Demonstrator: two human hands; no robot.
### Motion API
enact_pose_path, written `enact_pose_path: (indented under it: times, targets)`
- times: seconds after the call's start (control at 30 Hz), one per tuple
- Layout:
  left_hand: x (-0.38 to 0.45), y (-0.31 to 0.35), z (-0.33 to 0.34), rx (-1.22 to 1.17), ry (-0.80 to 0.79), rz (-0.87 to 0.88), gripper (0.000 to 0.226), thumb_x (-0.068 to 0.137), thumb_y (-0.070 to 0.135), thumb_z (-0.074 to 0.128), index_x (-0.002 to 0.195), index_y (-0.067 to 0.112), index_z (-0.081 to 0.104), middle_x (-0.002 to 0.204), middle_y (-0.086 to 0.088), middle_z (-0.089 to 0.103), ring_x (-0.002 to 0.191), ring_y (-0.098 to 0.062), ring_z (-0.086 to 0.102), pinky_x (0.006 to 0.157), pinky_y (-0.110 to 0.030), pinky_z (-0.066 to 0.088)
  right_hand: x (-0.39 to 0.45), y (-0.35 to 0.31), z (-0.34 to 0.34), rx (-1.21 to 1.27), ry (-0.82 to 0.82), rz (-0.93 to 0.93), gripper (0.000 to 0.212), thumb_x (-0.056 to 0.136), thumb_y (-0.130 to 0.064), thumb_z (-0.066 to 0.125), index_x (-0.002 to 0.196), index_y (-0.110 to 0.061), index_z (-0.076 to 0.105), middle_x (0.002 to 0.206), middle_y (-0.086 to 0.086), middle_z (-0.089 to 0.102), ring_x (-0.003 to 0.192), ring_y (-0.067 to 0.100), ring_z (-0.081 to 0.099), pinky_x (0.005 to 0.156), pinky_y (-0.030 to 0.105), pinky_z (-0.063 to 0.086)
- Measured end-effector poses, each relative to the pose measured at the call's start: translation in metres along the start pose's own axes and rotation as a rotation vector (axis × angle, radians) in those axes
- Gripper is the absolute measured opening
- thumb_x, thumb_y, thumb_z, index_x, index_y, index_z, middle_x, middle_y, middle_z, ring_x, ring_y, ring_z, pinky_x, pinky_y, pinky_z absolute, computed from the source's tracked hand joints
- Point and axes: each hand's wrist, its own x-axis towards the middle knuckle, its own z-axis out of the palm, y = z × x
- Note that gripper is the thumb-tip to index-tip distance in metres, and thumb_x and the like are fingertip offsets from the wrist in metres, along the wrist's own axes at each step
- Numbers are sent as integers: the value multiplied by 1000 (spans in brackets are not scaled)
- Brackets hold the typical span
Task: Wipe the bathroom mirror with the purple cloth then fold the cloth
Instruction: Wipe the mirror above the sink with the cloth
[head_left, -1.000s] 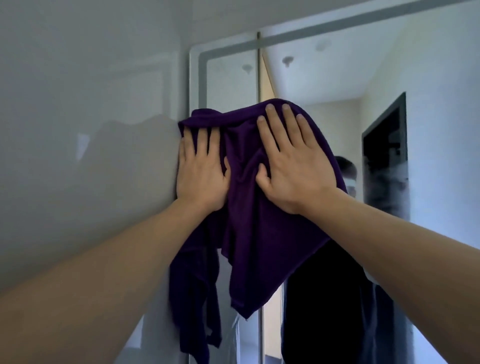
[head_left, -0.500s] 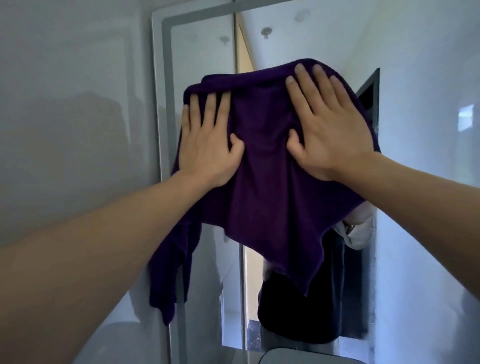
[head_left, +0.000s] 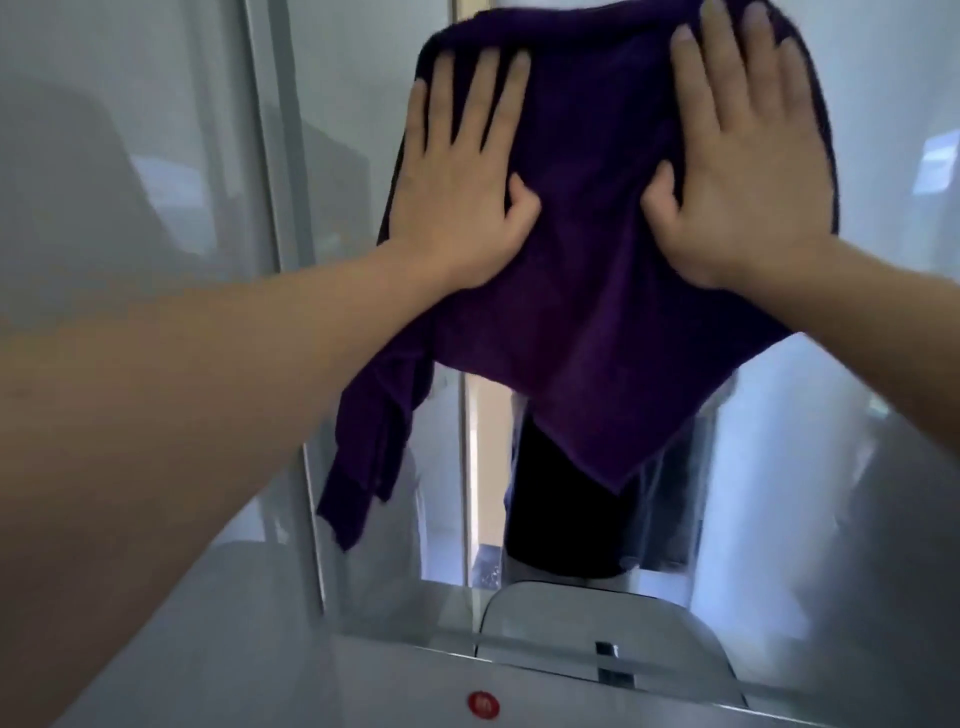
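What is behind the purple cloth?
The mirror: its glass shows all round the purple cloth, and both flat hands, left and right, press the cloth against it. The covered patch of glass cannot be seen.

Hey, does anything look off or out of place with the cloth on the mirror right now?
Nothing is damaged or spilled. The purple cloth hangs unevenly on the mirror: both flat hands press its top, and a bunched corner droops lower at the left.
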Motion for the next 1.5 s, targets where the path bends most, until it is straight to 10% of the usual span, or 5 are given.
enact_pose_path:
  times: [0.27,0.47,0.7,1.3,1.5]
  targets:
    - [-10,-4,4,131,-3,557,73,90,40,42,155,7,34,159,-20,35,151,-46,20,124,-58,13,-42,62,-4,-109,-184,-506,82,90,-42,40,161,-10,13,169,11,6,156,32,4,126,48,8]
    - [-27,70,5,-44,17,76,86,84,37,45,161,13,17,167,-13,20,153,-42,14,125,-55,8,-58,52,-8,-1,-44,40,83,87,-30,42,160,-7,10,169,14,7,155,36,5,126,48,5]
    - [-34,58,9,67,-11,723,76,85,45,49,151,9,41,155,-18,44,149,-45,26,124,-56,15,-113,82,-3,-126,-254,-489,85,87,-40,46,160,-7,18,168,13,9,156,32,6,126,48,9]
    - [-32,144,3,-142,18,120,81,85,38,46,159,14,24,162,-12,32,150,-41,22,127,-51,4,-129,124,-17,-41,-151,82,87,85,-30,46,161,-12,9,169,11,5,156,30,2,127,46,3]
    - [-70,164,18,-107,-74,671,72,83,38,56,150,12,45,153,-14,48,148,-43,29,123,-60,18,-178,116,-7,-121,-271,-218,89,84,-35,43,158,-4,6,168,19,4,155,35,1,126,51,9]
